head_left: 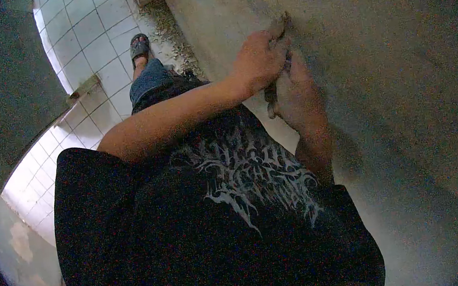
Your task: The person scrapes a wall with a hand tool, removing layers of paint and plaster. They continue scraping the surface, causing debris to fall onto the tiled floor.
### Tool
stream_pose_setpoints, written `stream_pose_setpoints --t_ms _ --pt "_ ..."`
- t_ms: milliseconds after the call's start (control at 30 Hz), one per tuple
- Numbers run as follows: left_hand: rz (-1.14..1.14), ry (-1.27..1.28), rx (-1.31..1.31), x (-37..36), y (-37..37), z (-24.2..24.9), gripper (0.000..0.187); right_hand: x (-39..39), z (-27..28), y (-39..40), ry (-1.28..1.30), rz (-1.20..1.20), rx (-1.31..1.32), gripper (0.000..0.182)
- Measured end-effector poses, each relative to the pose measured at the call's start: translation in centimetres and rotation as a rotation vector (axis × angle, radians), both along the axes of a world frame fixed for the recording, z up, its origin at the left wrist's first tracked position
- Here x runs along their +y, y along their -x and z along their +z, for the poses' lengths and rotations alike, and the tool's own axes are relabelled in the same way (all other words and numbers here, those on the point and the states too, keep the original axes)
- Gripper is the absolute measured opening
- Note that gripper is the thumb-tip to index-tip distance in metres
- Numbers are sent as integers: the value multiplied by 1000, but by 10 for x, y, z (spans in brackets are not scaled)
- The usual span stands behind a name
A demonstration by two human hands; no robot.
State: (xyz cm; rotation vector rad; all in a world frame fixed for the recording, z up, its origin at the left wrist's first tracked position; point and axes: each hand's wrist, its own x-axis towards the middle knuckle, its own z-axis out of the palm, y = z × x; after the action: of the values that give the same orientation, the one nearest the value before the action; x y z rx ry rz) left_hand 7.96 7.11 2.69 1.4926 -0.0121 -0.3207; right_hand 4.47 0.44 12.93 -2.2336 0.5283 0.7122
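Observation:
My left hand (259, 61) reaches across from the left, its fingers curled closed against my right hand. My right hand (296, 91) is closed too, close beside the wall. A dark, handle-like piece (270, 92) sticks out below the hands; the grip on it is partly hidden. Past my left fingers a small greyish-brown lump or tip (281, 24) shows near the wall surface. The picture is dim and grainy, so what lies between the two hands cannot be made out. The plastered wall (381, 65) is brownish grey and looks damp or freshly coated in its upper part.
White square tiles (89, 28) cover the floor at upper left, with my sandalled foot (139, 47) on them. Crumbly debris (171, 32) lies along the wall's base. A small ledge or strip (84, 89) crosses the tiles near a dark grey surface (13, 84).

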Motion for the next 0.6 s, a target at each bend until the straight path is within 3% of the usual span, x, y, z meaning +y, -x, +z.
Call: stream_pose_setpoints --t_ms 133,267,333,400,433,500,533,600 --pt "32 -106 -13 -7 -2 -19 37 9 0 -2 100 -25 -5 41" --pt "-1 -57 -38 4 -3 3 41 12 4 -5 131 -6 58 49" --pt "24 -53 -37 -4 -14 -31 42 2 -15 -7 90 -8 43 51" --pt "45 -44 -35 -4 -12 -32 44 -25 -67 -9 144 410 -487 51" --pt "52 26 -21 3 -9 -14 45 -25 -66 -9 138 415 -489 51" --pt "73 87 4 6 3 -13 46 -24 -61 2 272 305 -157 47" --pt "75 36 -68 0 13 -25 46 -20 -55 8 266 315 -149 47" --pt "100 -4 -135 -4 20 -37 47 -11 -39 14 -15 68 80 42"
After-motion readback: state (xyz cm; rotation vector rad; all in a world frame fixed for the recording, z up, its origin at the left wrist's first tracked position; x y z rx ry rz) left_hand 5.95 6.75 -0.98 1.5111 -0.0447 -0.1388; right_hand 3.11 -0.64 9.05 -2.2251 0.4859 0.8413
